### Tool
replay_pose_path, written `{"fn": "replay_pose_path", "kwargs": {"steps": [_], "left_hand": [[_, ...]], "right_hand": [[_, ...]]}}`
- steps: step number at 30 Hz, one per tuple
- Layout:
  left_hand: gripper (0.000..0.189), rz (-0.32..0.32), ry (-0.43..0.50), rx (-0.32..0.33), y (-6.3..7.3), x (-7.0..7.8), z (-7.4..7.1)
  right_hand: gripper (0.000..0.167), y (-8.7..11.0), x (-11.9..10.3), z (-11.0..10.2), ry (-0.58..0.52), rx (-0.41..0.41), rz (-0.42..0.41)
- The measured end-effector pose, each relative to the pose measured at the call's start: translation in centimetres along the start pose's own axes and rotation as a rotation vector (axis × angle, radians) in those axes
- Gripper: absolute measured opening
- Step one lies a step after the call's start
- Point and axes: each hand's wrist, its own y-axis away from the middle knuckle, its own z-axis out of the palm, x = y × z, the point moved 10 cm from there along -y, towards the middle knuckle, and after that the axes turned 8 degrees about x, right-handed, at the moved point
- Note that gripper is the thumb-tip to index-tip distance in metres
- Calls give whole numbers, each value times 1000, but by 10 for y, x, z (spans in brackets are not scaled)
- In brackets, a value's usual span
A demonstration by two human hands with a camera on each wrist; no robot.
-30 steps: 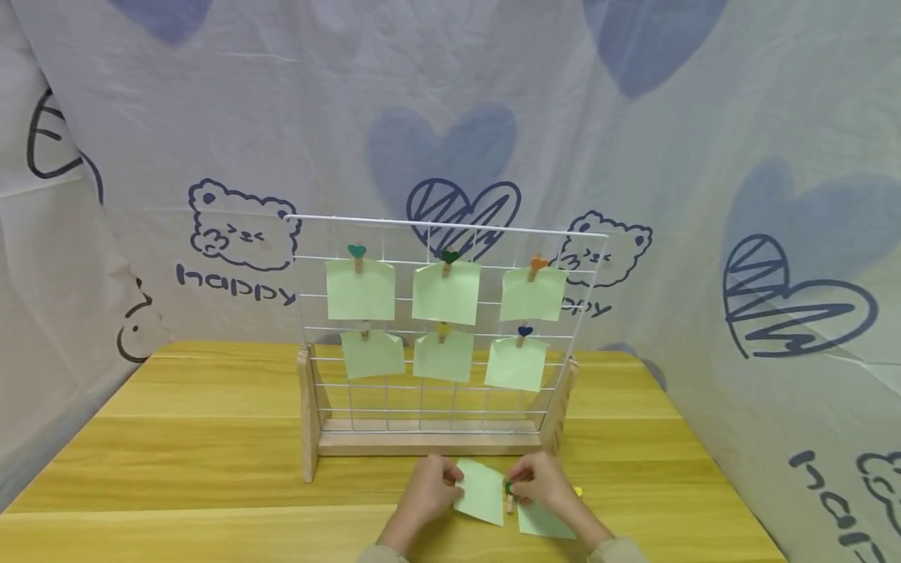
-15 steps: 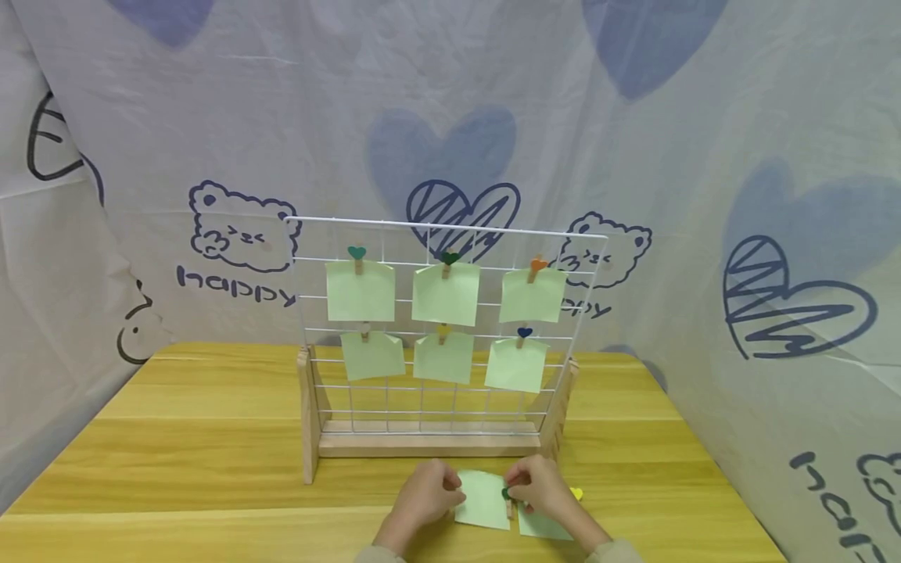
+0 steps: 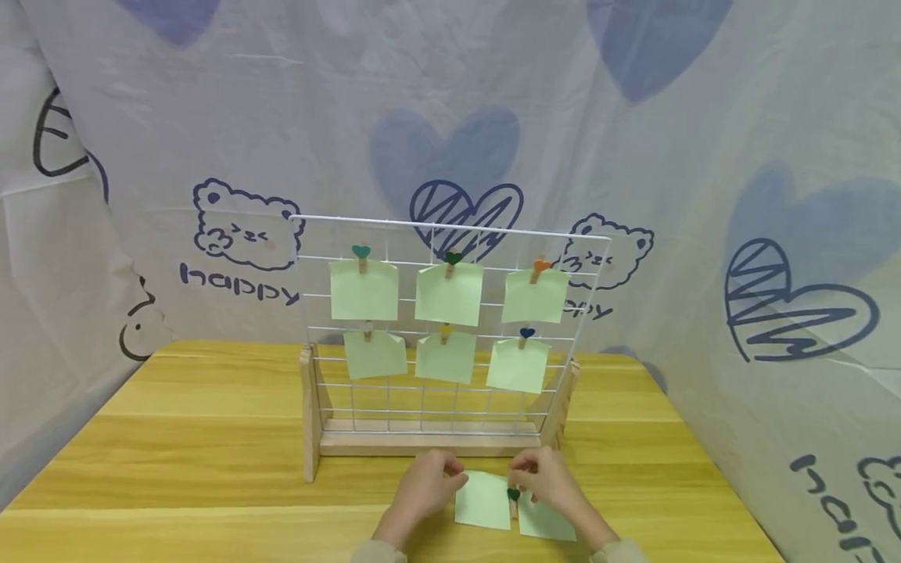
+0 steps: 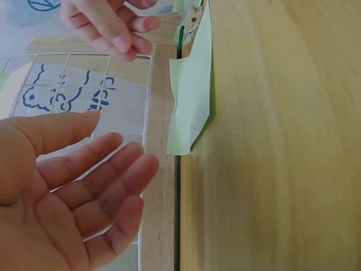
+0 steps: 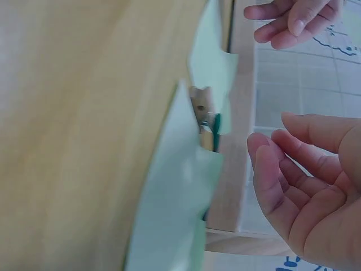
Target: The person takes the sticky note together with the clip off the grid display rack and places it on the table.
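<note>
Two pale green sticky notes lie side by side on the table, the left note [image 3: 482, 500] and the right note [image 3: 546, 522]. Between them is a small wooden clothespin [image 3: 514, 508] with a dark green heart. My left hand [image 3: 426, 491], fingers relaxed and holding nothing, hovers by the left note's upper left corner. My right hand [image 3: 554, 483] is just above the clothespin and covers part of the right note; in the right wrist view its loosely bent fingers [image 5: 268, 169] have nothing between them.
Behind the hands stands a white wire grid [image 3: 450, 397] on a wooden base [image 3: 429, 446]. Several green notes hang on it from heart clothespins, among them an orange one [image 3: 540, 267] and a blue one [image 3: 526, 335]. A printed cloth [image 3: 296, 141] hangs behind the table.
The left note has turned straighter and slid slightly nearer me. My right fingers have let go of the green-heart clothespin and lifted off it. The yellow heart at right is now hidden.
</note>
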Motion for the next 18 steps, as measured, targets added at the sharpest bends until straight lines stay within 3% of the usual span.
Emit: {"fn": "replay_pose_path", "kwargs": {"steps": [9, 18], "left_hand": [[7, 61, 58, 62, -5, 13, -7], [7, 118, 64, 79, -11, 24, -10]], "right_hand": [[12, -7, -14, -23, -30, 82, -9], [15, -12, -27, -40, -40, 136, -5]]}}
